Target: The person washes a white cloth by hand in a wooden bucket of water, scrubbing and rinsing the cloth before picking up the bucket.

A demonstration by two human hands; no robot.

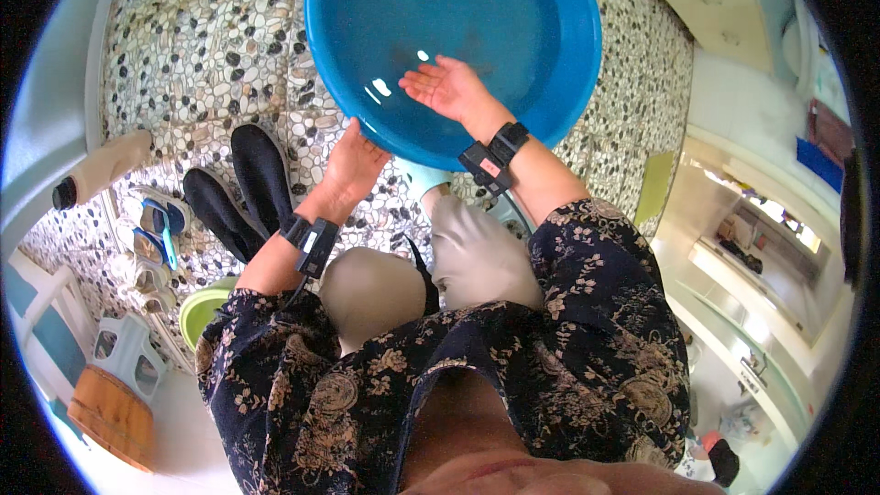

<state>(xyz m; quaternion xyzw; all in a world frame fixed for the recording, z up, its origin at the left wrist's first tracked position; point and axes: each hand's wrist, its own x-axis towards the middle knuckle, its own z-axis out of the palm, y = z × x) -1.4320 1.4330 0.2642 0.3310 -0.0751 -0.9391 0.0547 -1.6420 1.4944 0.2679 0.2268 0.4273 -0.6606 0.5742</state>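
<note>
A large round blue plastic basin (581, 48) stands before me on a pebble-patterned floor (199, 48), with water in it. My right hand (447, 89) is over the near part of the basin, palm up, fingers extended and holding nothing. At the basin's near left rim is my left hand (354, 161), its palm turned up. Its thumb reaches the rim, and its fingertips are partly hidden at the basin's outer side, so a grip cannot be made out. Each wrist carries a strapped black device. Dark marks show on the basin's bottom.
Left of my legs stand black footwear (258, 165), a bottle (103, 168) and a blue-handled brush (168, 240) by some slippers (148, 247). A green tub (196, 313) sits near my left elbow, a wooden bucket (113, 412) behind it. A yellow-green mat (653, 189) lies right.
</note>
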